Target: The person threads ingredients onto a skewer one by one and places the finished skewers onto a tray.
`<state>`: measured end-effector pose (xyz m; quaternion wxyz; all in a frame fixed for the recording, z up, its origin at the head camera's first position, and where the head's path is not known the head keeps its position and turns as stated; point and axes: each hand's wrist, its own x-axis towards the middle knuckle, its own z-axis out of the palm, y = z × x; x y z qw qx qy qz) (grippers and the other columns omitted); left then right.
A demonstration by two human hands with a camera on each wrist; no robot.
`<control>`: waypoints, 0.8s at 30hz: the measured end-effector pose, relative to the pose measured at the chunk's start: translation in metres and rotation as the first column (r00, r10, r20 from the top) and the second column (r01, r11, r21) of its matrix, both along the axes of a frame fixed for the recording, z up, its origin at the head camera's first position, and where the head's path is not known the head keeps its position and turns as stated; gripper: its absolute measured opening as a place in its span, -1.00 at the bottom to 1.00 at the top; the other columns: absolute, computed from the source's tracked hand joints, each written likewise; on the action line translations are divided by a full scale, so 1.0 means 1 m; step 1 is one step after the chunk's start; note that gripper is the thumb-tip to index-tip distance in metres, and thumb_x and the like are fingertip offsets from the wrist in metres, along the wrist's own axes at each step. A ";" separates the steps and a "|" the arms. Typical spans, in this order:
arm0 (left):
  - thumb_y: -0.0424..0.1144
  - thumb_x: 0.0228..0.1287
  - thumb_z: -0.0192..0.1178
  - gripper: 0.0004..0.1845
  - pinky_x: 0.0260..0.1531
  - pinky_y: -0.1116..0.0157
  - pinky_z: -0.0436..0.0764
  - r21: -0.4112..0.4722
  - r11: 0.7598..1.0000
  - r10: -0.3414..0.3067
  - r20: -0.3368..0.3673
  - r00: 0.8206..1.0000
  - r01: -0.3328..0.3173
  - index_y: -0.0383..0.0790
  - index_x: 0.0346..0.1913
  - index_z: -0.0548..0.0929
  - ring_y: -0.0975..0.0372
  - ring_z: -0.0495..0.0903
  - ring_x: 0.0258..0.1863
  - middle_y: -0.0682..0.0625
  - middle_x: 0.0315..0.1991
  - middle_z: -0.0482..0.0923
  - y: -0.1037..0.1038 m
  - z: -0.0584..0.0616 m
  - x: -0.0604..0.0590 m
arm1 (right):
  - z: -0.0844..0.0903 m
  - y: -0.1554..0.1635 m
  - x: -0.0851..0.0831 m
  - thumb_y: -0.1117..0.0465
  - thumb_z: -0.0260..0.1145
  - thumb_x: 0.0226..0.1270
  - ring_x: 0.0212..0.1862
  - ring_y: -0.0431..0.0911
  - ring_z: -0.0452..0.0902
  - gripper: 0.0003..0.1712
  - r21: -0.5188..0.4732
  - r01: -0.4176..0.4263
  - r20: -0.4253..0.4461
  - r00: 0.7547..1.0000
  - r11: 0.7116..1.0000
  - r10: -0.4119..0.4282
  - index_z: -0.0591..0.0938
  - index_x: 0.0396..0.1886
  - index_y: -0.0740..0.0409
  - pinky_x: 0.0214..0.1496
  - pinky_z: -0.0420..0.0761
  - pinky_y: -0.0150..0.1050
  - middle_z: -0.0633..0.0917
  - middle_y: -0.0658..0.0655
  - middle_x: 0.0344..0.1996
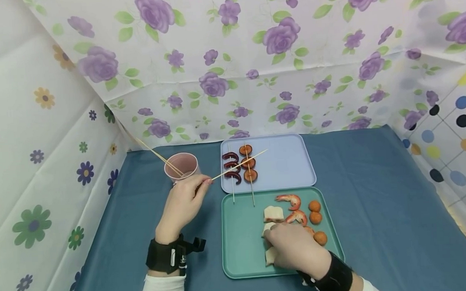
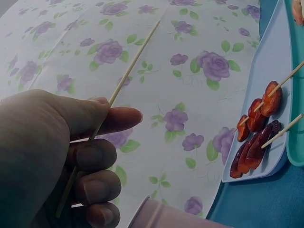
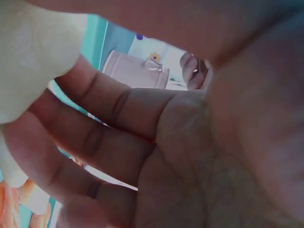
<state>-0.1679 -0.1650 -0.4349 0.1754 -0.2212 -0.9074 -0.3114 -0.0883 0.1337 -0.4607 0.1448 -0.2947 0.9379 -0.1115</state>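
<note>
My left hand (image 1: 185, 204) pinches a thin bamboo skewer (image 1: 239, 164) between thumb and fingers. The skewer points up and right over the lavender tray in the head view; its lower end runs behind the curled fingers in the left wrist view. Over the green tray (image 1: 237, 249), my right hand (image 1: 297, 247) has its fingertips on a white, block-shaped food piece (image 3: 35, 57), which it seems to pinch; the hand partly covers it. Another white piece (image 1: 273, 213), with a brown edge, lies just beyond. Shrimp (image 1: 290, 200) and orange-brown balls (image 1: 315, 218) lie beside the hand.
Behind the green tray, the lavender tray (image 1: 284, 165) bears a skewer of brown mushroom-like slices (image 1: 251, 175) and one of dark red curled pieces (image 1: 232, 165). Both skewers overhang its front edge. A pink cup (image 1: 181, 158) holding skewers stands left of it on the blue cloth (image 1: 368, 200).
</note>
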 end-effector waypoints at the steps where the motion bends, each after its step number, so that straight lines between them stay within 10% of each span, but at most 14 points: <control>1: -0.21 0.61 0.27 -0.84 -0.46 0.23 0.42 0.001 1.000 -0.001 0.000 1.000 0.001 -0.16 -0.08 0.82 0.29 0.43 -0.50 0.10 -0.37 0.62 0.000 0.000 0.000 | 0.000 0.001 -0.001 0.36 0.60 0.04 -0.55 -0.25 0.19 -0.62 -0.018 -0.005 0.013 1.000 1.000 0.006 0.55 -0.49 -0.11 -0.53 0.19 -0.27 0.39 -0.13 -0.60; 10: -0.21 0.61 0.27 -0.84 -0.46 0.23 0.42 0.002 1.000 0.002 0.015 1.000 -0.002 -0.16 -0.08 0.82 0.28 0.42 -0.50 0.11 -0.37 0.61 0.000 0.000 0.000 | 0.007 0.018 -0.024 0.01 0.58 0.37 -0.47 -0.35 0.38 -0.86 -0.249 -0.086 0.166 0.978 0.965 0.130 0.74 -0.34 -0.21 -0.40 0.46 -0.33 0.50 -0.26 -0.50; 16: -0.20 0.59 0.30 -0.86 -0.45 0.23 0.42 0.005 1.000 0.004 -0.002 1.000 -0.004 -0.15 -0.07 0.83 0.28 0.43 -0.49 0.11 -0.36 0.62 0.001 0.003 0.000 | 0.030 0.049 -0.054 -0.07 0.40 0.57 -0.23 -0.20 0.60 -0.82 -0.505 0.042 0.175 0.983 0.862 0.054 0.75 0.04 -0.24 -0.17 0.64 -0.21 0.69 -0.19 -0.17; 19: -0.20 0.58 0.30 -0.86 -0.45 0.24 0.44 -0.002 1.000 -0.005 -0.006 1.000 0.005 -0.15 -0.06 0.83 0.30 0.43 -0.49 0.11 -0.35 0.63 0.003 0.005 0.002 | 0.042 0.062 -0.065 -0.11 0.34 0.62 -0.16 -0.10 0.66 -0.67 -0.629 0.268 0.291 0.952 0.730 -0.099 0.69 0.23 -0.15 -0.15 0.66 -0.19 0.73 -0.06 -0.03; 24: -0.22 0.56 0.33 -0.87 -0.47 0.26 0.47 -0.010 0.999 -0.038 -0.048 0.998 0.037 -0.18 -0.06 0.83 0.32 0.45 -0.49 0.11 -0.35 0.62 0.006 0.013 0.009 | 0.049 0.059 -0.078 -0.15 0.14 0.73 -0.16 -0.09 0.57 -0.48 -0.787 0.533 0.507 0.845 0.309 -0.167 0.55 0.34 0.14 -0.17 0.56 -0.29 0.65 0.09 -0.09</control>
